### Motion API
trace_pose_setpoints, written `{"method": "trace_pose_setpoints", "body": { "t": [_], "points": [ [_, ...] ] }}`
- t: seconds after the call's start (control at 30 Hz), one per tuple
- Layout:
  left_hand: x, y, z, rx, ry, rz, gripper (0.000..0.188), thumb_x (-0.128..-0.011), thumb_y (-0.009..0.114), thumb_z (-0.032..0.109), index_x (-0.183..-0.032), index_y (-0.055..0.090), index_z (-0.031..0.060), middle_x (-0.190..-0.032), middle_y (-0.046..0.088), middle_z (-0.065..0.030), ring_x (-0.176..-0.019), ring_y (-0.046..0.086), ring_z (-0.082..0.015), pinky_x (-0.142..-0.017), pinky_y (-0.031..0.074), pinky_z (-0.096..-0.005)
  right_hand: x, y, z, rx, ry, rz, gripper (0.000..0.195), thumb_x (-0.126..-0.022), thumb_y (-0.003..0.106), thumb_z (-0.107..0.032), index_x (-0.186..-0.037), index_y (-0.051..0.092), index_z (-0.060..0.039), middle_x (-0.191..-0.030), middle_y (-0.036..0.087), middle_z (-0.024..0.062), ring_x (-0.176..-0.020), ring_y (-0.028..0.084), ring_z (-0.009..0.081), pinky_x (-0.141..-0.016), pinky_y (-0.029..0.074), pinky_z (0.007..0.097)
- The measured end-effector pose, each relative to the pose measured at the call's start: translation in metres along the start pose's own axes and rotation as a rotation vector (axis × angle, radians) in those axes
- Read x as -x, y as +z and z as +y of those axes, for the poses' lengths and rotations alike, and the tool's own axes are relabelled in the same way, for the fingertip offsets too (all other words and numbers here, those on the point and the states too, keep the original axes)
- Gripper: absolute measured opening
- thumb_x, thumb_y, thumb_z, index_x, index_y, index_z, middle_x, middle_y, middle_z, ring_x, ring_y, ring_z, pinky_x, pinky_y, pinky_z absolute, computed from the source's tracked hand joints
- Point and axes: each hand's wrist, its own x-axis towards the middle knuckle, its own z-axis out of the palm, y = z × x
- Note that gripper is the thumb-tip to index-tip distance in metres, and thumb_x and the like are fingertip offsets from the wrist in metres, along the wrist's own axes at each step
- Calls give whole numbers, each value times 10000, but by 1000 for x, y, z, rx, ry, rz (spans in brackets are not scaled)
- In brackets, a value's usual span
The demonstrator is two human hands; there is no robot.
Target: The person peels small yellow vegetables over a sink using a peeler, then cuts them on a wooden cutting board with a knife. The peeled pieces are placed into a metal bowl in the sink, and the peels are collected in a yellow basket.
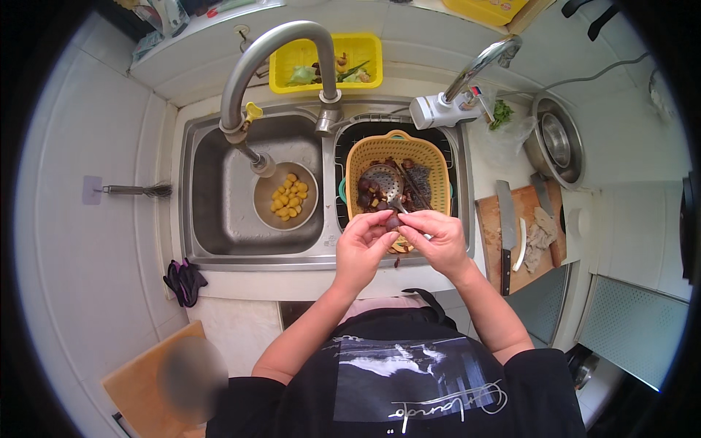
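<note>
Between the fingertips of my left hand (364, 243) and my right hand (438, 241) is a dark brown chestnut (393, 222). Both hands are over the front rim of a yellow plastic colander basket (442, 164) in the right sink basin. Inside the basket lie a metal slotted spoon (383, 180), brown chestnuts (367, 197), loose shells, dark sticks and a grey mesh (420, 178). Its handle partly hidden by my fingers, the spoon points toward me. In the left basin, a metal bowl (262, 211) holds several peeled yellow chestnuts (287, 197).
Two faucets (274, 33) (457, 82) rise behind the sink. A yellow tray (279, 82) with scraps stands at the back. On the right, a cleaver (506, 213), another knife and a cloth lie on a wooden board (490, 219), near metal bowls (539, 159). Dark gloves (186, 279) hang at left.
</note>
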Motion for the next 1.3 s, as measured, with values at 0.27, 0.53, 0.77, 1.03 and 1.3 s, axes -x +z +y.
{"method": "trace_pose_setpoints", "body": {
  "t": [0.27, 0.53, 0.77, 1.03, 1.3],
  "points": [
    [11, 8, 3, -238, 5, 8, 322, -769, 617, -9, -1084, 553, -22, -981, 562, -72, -860, 577, -110, -753, 478, -208, 7, -12, -10, 346, -245, -44, 146, -706, 636, -36, -845, 631, 8, -776, 628, 127, -682, 617, 240, -593, 504, 292],
    [19, 18, 4, -420, 147, 36, 288, -746, 641, -9, -1030, 593, -16, -933, 561, -65, -768, 573, -87, -662, 489, -184, 13, -16, -7, 322, -265, -51, 113, -676, 636, -26, -782, 613, 5, -739, 619, 118, -637, 609, 240, -565, 500, 298],
    [25, 24, -8, -439, 201, 97, 274, -736, 627, -30, -1009, 599, -23, -878, 585, -99, -754, 614, -137, -642, 523, -226, 17, -15, 3, 110, -81, -34, 92, -654, 643, -30, -718, 605, 23, -673, 604, 113, -592, 599, 191, -526, 485, 270],
    [24, 24, -28, -391, 230, 132, 258, -742, 628, -20, -999, 603, -20, -860, 589, -90, -731, 609, -129, -638, 519, -230, 28, -4, 14, 1, 100, 88, 74, -669, 640, 3, -722, 613, 47, -662, 600, 91, -525, 562, 94, -480, 465, 215],
    [16, 35, -48, -34, -132, -12, 262, -795, 590, 7, -1053, 551, -13, -899, 580, -70, -749, 606, -115, -649, 506, -215, 42, -28, 18, -32, 310, 85, 91, -726, 619, -57, -767, 624, 24, -716, 615, 83, -622, 593, 112, -548, 473, 236]
  ]
}}
